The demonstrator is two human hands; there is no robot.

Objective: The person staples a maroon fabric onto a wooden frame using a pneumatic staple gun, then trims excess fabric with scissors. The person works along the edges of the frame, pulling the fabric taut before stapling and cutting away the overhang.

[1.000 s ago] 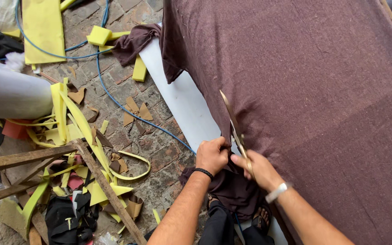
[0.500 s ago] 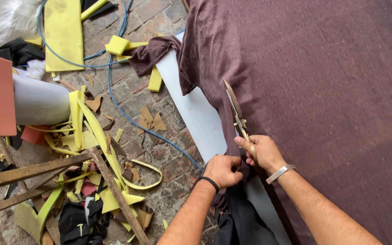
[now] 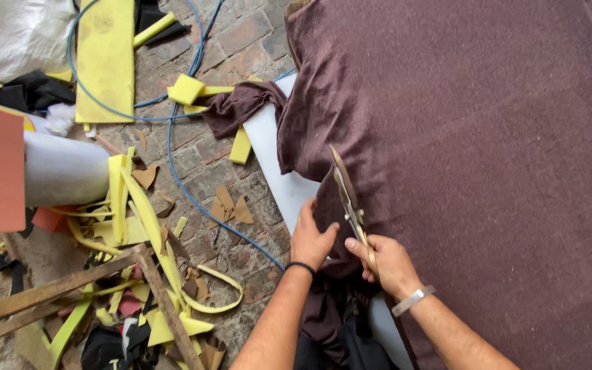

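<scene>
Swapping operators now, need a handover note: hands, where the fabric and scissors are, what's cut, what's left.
Right hand: grips the scissors by the handles, blades pointing away along the fabric's left edge.
Left hand: flat on the maroon fabric, pinching the edge just beside the blades.
Fabric lies spread over a white board; a loose strip of it hangs down between the forearms.
Done: that strip near the body looks cut free from the edge.
Left: the edge ahead of the blades, up to the far corner, appears uncut.
Floor at left: yellow foam scraps, blue cable, wooden slats.
</scene>
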